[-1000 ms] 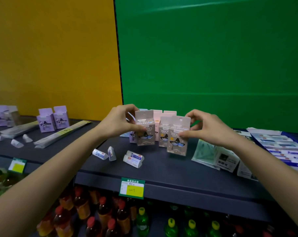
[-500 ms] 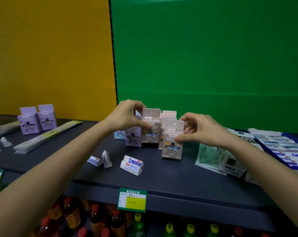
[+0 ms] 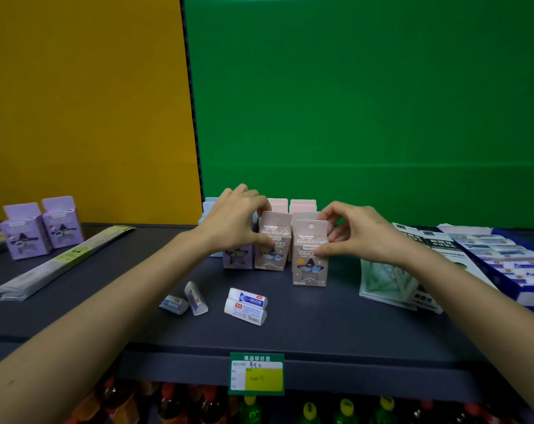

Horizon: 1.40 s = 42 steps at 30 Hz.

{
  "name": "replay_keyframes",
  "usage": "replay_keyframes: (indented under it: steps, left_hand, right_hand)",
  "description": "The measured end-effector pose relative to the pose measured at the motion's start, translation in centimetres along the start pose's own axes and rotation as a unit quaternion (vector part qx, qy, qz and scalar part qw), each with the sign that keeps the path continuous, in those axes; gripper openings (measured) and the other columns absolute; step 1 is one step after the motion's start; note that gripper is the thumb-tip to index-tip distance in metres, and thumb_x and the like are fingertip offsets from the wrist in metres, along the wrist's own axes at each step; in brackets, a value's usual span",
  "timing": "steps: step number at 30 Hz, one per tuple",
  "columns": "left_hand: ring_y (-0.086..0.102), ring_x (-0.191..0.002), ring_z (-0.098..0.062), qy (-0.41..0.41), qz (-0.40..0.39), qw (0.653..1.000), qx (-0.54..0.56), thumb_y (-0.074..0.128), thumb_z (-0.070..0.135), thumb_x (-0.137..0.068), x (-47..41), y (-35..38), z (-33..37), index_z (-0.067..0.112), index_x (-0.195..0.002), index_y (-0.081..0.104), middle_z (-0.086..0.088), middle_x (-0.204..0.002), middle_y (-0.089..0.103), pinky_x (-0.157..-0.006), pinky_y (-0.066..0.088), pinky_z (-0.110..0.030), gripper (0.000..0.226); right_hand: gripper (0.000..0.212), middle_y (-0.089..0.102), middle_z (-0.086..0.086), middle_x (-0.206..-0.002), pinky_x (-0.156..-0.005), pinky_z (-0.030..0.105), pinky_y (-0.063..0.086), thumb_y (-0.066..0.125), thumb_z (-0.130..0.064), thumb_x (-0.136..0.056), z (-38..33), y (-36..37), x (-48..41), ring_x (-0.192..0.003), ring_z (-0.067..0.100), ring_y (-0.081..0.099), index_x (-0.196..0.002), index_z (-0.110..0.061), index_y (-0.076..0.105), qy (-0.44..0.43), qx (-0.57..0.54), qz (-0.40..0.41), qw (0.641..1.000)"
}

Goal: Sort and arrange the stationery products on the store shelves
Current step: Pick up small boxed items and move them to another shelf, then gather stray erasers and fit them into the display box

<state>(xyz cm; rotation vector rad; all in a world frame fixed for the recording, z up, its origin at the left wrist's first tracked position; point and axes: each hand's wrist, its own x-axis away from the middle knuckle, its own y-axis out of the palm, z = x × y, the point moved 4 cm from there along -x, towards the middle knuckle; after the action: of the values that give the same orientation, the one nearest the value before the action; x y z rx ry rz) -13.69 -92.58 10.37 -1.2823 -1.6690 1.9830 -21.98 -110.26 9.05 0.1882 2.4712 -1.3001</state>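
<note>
Several small pink boxes with star-shaped windows stand upright mid-shelf on the dark shelf (image 3: 320, 335). My left hand (image 3: 233, 223) pinches the left pink box (image 3: 271, 246) near its top. My right hand (image 3: 356, 234) grips the right pink box (image 3: 309, 261), which stands a little nearer the shelf front. More pink boxes (image 3: 302, 206) stand behind them, and a purple box (image 3: 237, 257) stands at the left, partly hidden by my left hand. In front lie white erasers (image 3: 247, 306) and two smaller ones (image 3: 186, 301).
Two purple boxes (image 3: 40, 229) and long flat packets (image 3: 63, 261) sit at the left. Flat green and white packs (image 3: 391, 283) and a blue tray of items (image 3: 510, 264) lie at the right. A price tag (image 3: 256, 374) hangs on the shelf edge, with bottles (image 3: 250, 408) below.
Both hands have set the two pink boxes down onto the shelf and pushed them back toward the row. The view has shifted slightly right.
</note>
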Motion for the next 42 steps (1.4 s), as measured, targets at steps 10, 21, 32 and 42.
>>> replay_keyframes:
  steps: [10,21,32,42]
  left_hand:
    - [0.041,-0.107,-0.021,0.034,0.018,0.993,-0.11,0.06,0.06,-0.072,0.3,0.1,-0.6,0.018,-0.117,0.053,-0.003,-0.115,0.054,-0.085,0.025,-0.033,0.062]
    - [0.053,-0.098,-0.018,0.084,0.067,0.994,-0.019,0.041,0.055,-0.082,4.5,-3.5,-2.7,0.019,-0.115,0.053,0.001,-0.108,0.061,-0.079,0.039,-0.029,0.05]
    - [0.048,-0.084,-0.001,0.096,-0.187,0.977,0.04,0.06,0.052,-0.078,13.0,-2.0,-8.8,0.033,-0.103,0.057,0.021,-0.093,0.05,-0.072,0.039,-0.021,0.032]
    - [0.043,-0.103,-0.006,0.189,-0.112,0.971,0.094,0.053,0.032,-0.087,13.6,0.8,-8.7,0.025,-0.108,0.054,0.009,-0.111,0.051,-0.088,0.038,-0.021,0.022]
  right_hand:
    - [0.049,0.061,-0.004,-0.086,-0.08,0.035,0.053,0.083,-0.029,-0.063,0.6,0.1,-0.2,-0.08,0.017,0.062,-0.102,-0.017,0.056,0.001,0.023,0.034,0.999]
    - [0.063,0.047,-0.009,-0.116,-0.09,0.025,0.04,0.074,-0.039,-0.071,-2.5,-0.7,1.3,-0.102,0.01,0.049,-0.124,-0.022,0.044,-0.016,0.089,0.105,0.99]
    - [0.053,0.053,-0.016,-0.119,-0.096,0.02,0.04,0.055,-0.055,-0.08,-8.7,8.6,3.3,-0.106,0.001,0.051,-0.126,-0.029,0.048,-0.032,0.164,-0.103,0.981]
    - [0.044,0.048,-0.013,-0.118,-0.098,0.029,0.039,0.045,-0.051,-0.089,-7.6,11.6,4.0,-0.115,0.006,0.045,-0.129,-0.033,0.044,-0.004,0.21,-0.119,0.971]
